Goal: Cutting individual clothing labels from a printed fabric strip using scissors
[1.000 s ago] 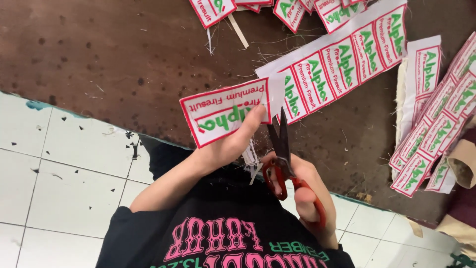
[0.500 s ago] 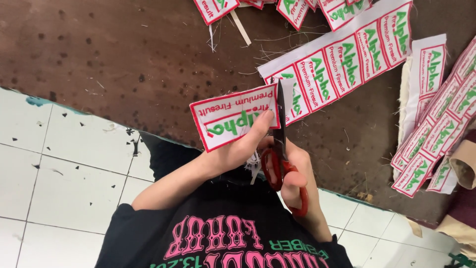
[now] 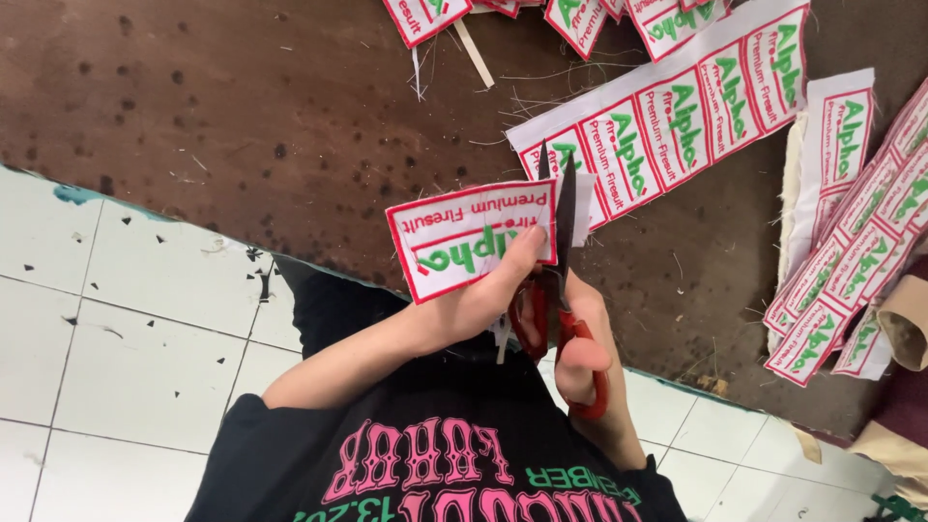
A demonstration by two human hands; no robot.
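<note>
My left hand (image 3: 480,307) pinches a white embroidered patch (image 3: 454,237) with a red border and green lettering, holding it up over the table edge. My right hand (image 3: 583,340) grips red-handled scissors (image 3: 563,215). The dark blades run up along the patch's right edge, nearly closed, and their tips reach past its top. Just behind them on the table lies a long uncut strip of the same patches (image 3: 681,121).
The brown, speckled table (image 3: 242,116) carries loose threads and more cut patches at its far edge (image 3: 425,14). Strips of patches are stacked at the right (image 3: 851,261), beside folded tan cloth (image 3: 909,319). White floor tiles (image 3: 116,338) show below, and my black printed shirt (image 3: 435,464).
The scissors have advanced upward along the patch's right edge and the blades have closed. The patch has tilted slightly in my left hand.
</note>
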